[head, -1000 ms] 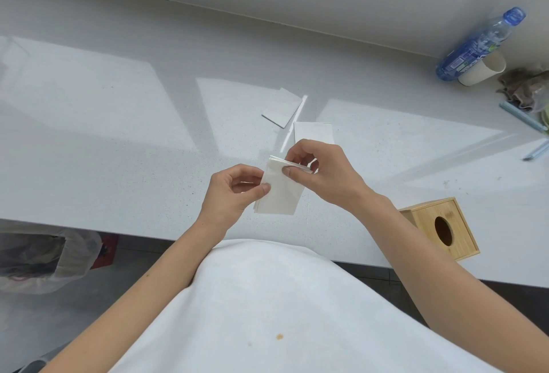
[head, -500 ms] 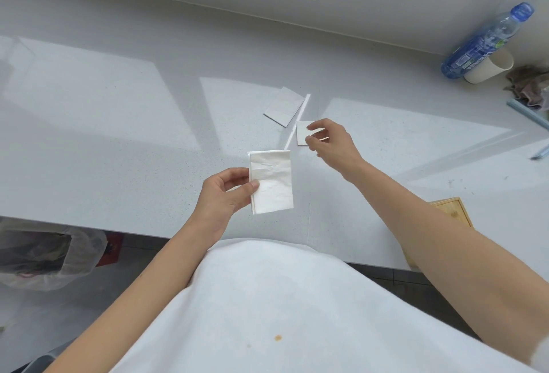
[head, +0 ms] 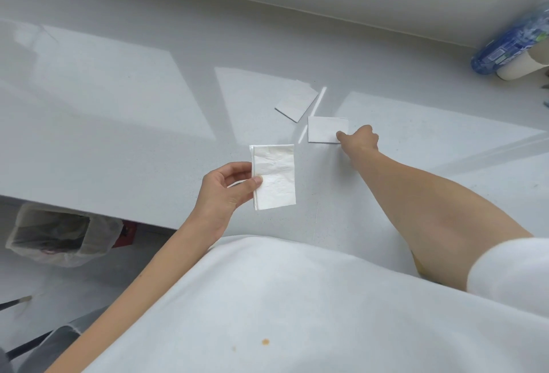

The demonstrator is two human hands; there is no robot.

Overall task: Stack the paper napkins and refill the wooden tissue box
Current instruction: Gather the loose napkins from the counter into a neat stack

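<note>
My left hand [head: 225, 191] holds a small stack of folded white napkins [head: 273, 176] upright above the counter, thumb on its front. My right hand [head: 359, 139] reaches forward with curled fingers and pinches the near right corner of a single folded napkin [head: 323, 129] that lies flat on the white counter [head: 118, 123]. Just behind it another folded napkin [head: 295, 102] lies at an angle. My right forearm hides the wooden tissue box; only a sliver of wood [head: 417, 265] shows under my arm.
A blue plastic bottle [head: 511, 40] and a paper cup [head: 523, 66] lie at the back right by the wall. Below the counter's left edge stands a bin lined with a plastic bag [head: 56, 233].
My right hand let go of the stack, reached forward and came down on the flat napkin's corner. My left hand keeps the stack, now turned to face me.
</note>
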